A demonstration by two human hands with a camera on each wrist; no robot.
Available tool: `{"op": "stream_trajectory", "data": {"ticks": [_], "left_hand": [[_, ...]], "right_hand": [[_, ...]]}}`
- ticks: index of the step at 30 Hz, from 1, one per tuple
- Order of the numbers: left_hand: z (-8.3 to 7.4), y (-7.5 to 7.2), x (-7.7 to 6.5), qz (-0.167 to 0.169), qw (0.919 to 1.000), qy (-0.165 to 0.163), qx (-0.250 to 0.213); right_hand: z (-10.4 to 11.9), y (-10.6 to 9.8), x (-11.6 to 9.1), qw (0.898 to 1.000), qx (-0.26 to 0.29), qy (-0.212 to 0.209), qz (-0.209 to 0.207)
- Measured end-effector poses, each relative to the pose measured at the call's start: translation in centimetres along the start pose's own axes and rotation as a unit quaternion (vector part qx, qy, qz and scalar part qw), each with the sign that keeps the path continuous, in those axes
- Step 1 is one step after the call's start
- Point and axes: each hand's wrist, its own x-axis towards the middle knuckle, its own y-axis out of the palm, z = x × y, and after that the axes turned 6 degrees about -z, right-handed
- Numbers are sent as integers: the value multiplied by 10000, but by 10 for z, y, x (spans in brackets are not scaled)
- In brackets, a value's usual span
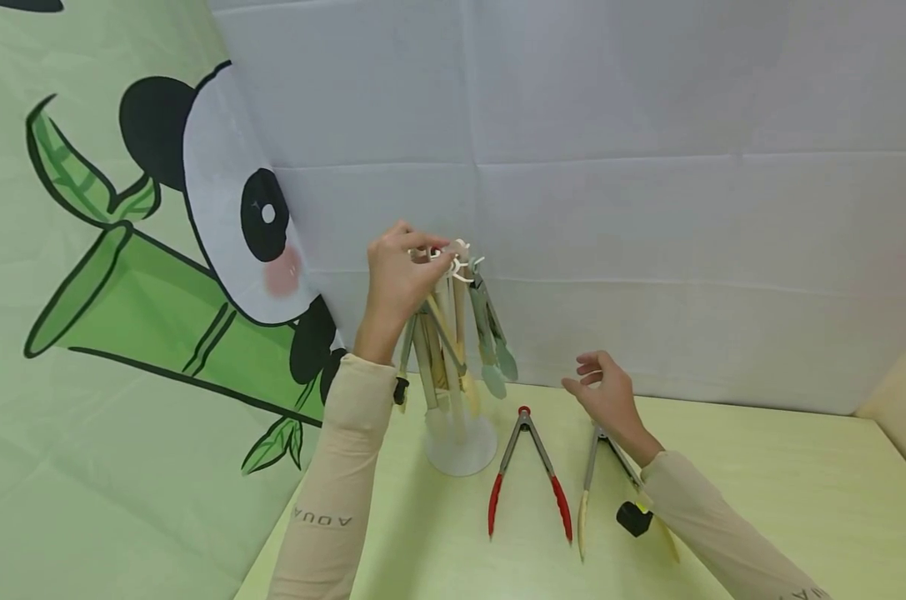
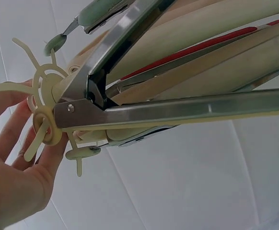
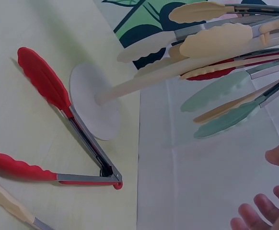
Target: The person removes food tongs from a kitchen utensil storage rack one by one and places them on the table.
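My left hand (image 1: pixel 396 271) is at the top of a white utensil rack (image 1: pixel 462 454), holding its ring of hooks (image 2: pixel 40 91) between thumb and fingers. Several kitchen tongs hang there. Nearest in the left wrist view are metal tongs (image 2: pixel 168 114) with a cream edge, their loop over a hook beside my fingers. Green tongs (image 1: pixel 484 325) hang on the rack's right side. My right hand (image 1: pixel 610 398) is raised with nothing in it, fingers loosely bent, over cream-handled tongs (image 1: pixel 583 508) lying spread on the table.
Red-handled tongs (image 1: pixel 560 500) lie spread on the pale yellow table (image 1: pixel 783 483), just right of the rack's round base. A white cloth wall (image 1: pixel 648 250) rises behind the table. A panda-print cloth (image 1: pixel 197 292) stands at the left.
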Motion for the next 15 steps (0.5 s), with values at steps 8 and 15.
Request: {"op": "stream_trajectory", "data": {"ticks": [8, 15], "left_hand": [[1, -4, -2, 116, 9998, -32, -171], [1, -8, -3, 235, 9988, -154, -406]], "right_hand": [[14, 5, -2, 9997, 233, -48, -13], [25, 12, -4, 9991, 397, -150, 46]]}}
